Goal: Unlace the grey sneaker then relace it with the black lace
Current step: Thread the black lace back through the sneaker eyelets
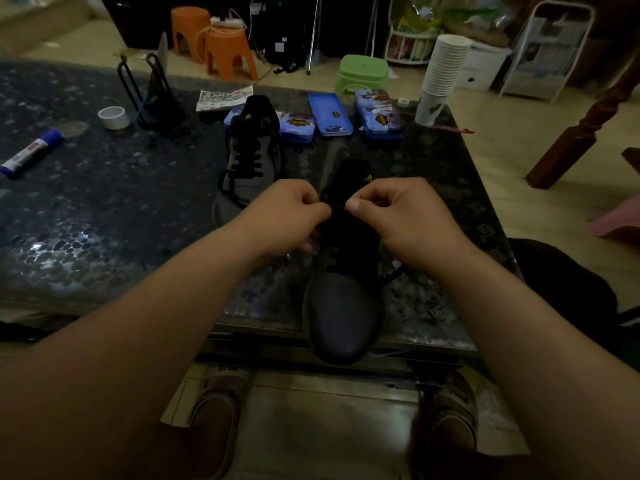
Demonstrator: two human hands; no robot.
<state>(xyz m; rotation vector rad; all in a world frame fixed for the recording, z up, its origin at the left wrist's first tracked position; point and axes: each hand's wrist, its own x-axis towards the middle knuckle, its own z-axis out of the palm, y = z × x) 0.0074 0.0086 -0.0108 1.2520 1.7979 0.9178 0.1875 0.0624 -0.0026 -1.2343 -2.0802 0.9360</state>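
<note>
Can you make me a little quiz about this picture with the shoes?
1. True or false: the left hand and the right hand both pinch the black lace on the near grey sneaker.
2. What stands at the far right corner of the table? A) a kettle B) a stack of paper cups C) a lamp
3. Fill in: ___ orange stools stand on the floor beyond the table.
Key: 1 true; 2 B; 3 two.
</note>
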